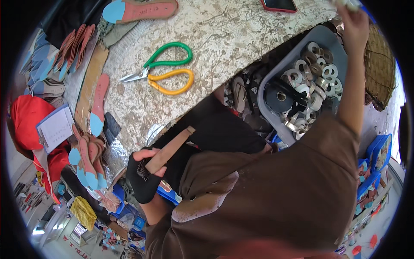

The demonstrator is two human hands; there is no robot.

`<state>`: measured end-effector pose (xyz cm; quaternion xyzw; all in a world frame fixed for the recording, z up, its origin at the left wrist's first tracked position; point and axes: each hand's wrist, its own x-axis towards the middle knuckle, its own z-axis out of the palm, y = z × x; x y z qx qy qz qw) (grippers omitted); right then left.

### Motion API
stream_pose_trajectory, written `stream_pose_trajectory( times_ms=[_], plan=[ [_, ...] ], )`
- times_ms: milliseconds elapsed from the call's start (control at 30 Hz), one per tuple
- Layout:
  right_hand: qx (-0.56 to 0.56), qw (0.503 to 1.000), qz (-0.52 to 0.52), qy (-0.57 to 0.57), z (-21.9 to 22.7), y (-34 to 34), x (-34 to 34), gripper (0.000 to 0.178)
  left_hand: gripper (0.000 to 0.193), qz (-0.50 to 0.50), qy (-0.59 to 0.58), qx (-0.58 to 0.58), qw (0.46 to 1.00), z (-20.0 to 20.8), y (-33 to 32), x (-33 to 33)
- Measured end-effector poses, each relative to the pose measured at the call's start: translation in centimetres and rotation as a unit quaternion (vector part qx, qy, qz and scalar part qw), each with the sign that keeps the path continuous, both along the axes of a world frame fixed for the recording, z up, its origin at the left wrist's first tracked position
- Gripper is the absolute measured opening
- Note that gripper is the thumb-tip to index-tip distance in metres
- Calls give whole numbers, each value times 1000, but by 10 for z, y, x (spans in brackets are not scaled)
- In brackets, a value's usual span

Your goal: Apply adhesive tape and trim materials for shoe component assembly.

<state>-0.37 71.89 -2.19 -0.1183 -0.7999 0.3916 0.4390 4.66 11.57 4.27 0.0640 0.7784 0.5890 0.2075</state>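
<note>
My left hand, in a black fingerless glove with a dotted palm, is closed on a flat brown strip. The strip slants up past the table's edge, its far tip looking folded or banded. My bare right hand is stretched to the top right corner. Its fingers curl by something whitish at the picture's rim, too cut off to name. On the worn, blotched table lie scissors with one green and one yellow handle, blades parted. A pink and blue insole rests at the table's left side.
A grey bin full of tape rolls stands beside the table, under my right arm. Further round are a red-cased phone, another insole, stacked insoles, a clipboard and a woven basket.
</note>
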Motion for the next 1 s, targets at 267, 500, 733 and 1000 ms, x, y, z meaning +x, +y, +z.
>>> stream_pose_trajectory(
  times_ms=[267, 500, 733, 1000],
  plan=[
    [-132, 834, 344, -412, -113, -239, 159, 32, 34, -127, 53, 8, 990, -3, 41, -9],
    [-92, 906, 395, -124, -50, -258, 122, 47, 33, -276, 186, -25, 943, -23, 104, -25],
    [-214, 823, 430, -303, -6, -277, 95, 48, 30, -114, 131, 158, 972, -39, 146, -36],
    [-592, 725, 349, -43, 5, -284, 89, 38, 56, -108, -171, 304, 931, -102, 180, 8]
  ],
)
